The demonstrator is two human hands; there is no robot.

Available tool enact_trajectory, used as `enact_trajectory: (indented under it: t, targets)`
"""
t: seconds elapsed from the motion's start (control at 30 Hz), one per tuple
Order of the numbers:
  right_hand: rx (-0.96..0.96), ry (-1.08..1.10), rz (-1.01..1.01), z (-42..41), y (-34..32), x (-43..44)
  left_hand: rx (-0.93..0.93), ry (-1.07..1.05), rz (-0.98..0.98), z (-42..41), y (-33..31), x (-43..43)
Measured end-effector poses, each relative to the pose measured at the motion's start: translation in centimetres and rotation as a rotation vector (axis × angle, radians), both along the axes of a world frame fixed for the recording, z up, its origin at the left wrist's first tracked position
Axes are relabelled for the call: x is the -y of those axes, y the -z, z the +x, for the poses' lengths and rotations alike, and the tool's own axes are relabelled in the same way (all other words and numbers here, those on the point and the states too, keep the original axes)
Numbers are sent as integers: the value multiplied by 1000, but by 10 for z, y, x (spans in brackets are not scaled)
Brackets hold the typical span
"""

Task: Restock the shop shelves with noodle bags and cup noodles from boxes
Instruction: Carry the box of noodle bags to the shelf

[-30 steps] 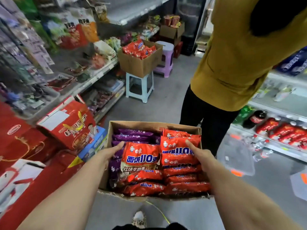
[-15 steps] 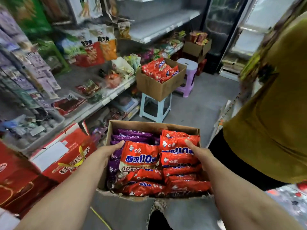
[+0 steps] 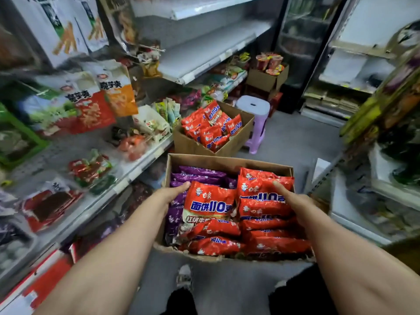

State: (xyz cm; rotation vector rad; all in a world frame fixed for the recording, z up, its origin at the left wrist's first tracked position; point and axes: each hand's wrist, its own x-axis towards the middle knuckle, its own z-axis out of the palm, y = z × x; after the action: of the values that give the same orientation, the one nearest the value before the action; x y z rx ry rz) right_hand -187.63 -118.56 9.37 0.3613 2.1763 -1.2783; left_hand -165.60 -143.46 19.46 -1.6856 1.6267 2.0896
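I carry an open cardboard box (image 3: pixel 227 160) at waist height in the aisle. Red noodle bags (image 3: pixel 210 202) fill most of it, and purple noodle bags (image 3: pixel 200 176) lie along its far left side. My left hand (image 3: pixel 173 192) grips the box's left wall, thumb over the edge on the bags. My right hand (image 3: pixel 293 202) grips the right wall, thumb resting on a red bag. My fingers are hidden outside the box.
Ahead, a second box (image 3: pixel 200 145) of red noodle bags stands beside a purple stool (image 3: pixel 254 108). A further box (image 3: pixel 266 79) holds cup noodles (image 3: pixel 269 61). Bare white shelves (image 3: pixel 204 51) run along the upper left, stocked snack shelves (image 3: pixel 95 196) below. Racks (image 3: pixel 354 214) line the right.
I have moved forward along the aisle with the box. The second box and stool are nearer. The person in the yellow top has slipped out of view to the right.
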Motion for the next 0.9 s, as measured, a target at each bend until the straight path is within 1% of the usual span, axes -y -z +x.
enact_trajectory:
  t: [0.1, 0.2, 0.37, 0.4, 0.47, 0.53, 0.6, 0.63, 0.73, 0.9]
  targets:
    - [-36, 43, 37, -40, -25, 25, -38, 79, -5, -66, 11, 35]
    - [-122, 111, 57, -79, -49, 48, -67, 140, -1, -132, 27, 70]
    - [-144, 255, 95, -168, -46, 54, -98, 223, 17, -236, 38, 113]
    - [-146, 273, 107, -186, -41, 50, -102, 252, 23, -256, 36, 116]
    - [-169, 289, 137, -201, -60, 55, -104, 294, 31, -293, 41, 121]
    - [-181, 314, 138, -227, -66, 53, -90, 362, 27, -327, 49, 123]
    - [-169, 319, 164, -257, -63, 47, -56, 410, 22, -364, 64, 126]
    - [-156, 314, 178, -276, -56, 41, -43, 425, 40, -378, 62, 123]
    - [-144, 321, 151, -336, -32, 24, -28, 409, 51, -421, 54, 109]
    - [-146, 221, 150, -396, -49, 24, -24, 382, 20, -505, 69, 88]
